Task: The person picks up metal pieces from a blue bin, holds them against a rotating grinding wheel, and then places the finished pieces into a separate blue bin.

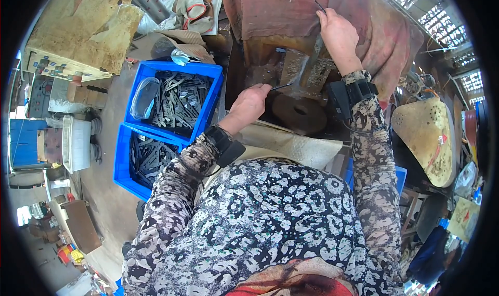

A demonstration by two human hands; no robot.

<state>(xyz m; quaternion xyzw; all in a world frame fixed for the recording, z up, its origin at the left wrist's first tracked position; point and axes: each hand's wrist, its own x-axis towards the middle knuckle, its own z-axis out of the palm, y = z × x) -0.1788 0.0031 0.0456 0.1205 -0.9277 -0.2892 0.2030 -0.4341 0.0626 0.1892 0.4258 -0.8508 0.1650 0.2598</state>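
Observation:
My left hand [250,107] is closed over the near part of a wet metal basin [249,77], pinching a thin dark metal strip [283,86] that points right. Beside the strip's tip, water [299,79] runs or splashes. My right hand [339,38] is raised at the far right of the basin, in front of a reddish cloth [280,10]. Between its thumb and fingers sits another thin dark strip [318,4], its end sticking up to the left. Below my left hand's strip lies a round brown disc [291,120] with a hole.
To the left, two blue bins [222,88] hold many flat metal strips [179,101]; a clear plastic tub [145,99] lies in the far one. Gloves [193,10] lie beyond them. A stained yellowish box [78,30] stands far left, and a pitted pale panel [423,134] at right.

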